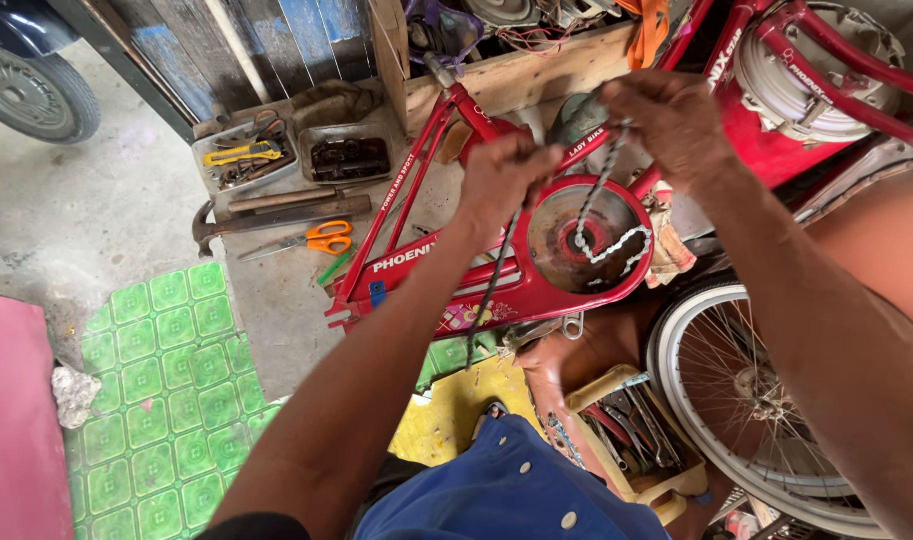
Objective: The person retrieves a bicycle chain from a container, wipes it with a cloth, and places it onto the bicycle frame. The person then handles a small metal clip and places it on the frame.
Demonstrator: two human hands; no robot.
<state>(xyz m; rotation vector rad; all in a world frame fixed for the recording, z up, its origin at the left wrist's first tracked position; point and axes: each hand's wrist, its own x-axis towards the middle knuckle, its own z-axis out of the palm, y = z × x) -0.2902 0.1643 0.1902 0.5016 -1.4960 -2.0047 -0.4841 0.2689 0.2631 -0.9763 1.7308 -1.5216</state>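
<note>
My left hand (503,178) is closed on a bicycle chain (598,205) above a red bicycle frame (416,250). One part of the chain hangs dark from this hand down past the frame. My right hand (673,120) pinches the same chain higher up, to the right. Between the hands the chain drops in a loop onto the round rusty disc (586,238) inside the red chain guard (536,295). The frame lies on a concrete floor, its tubes pointing up toward a wooden bench.
Orange-handled scissors (321,238), a hammer (276,215) and two metal trays (296,152) of small parts lie left of the frame. A spoked wheel (721,400) stands at the lower right beside a yellow crate of tools (636,440). Green patterned flooring (166,380) covers the lower left.
</note>
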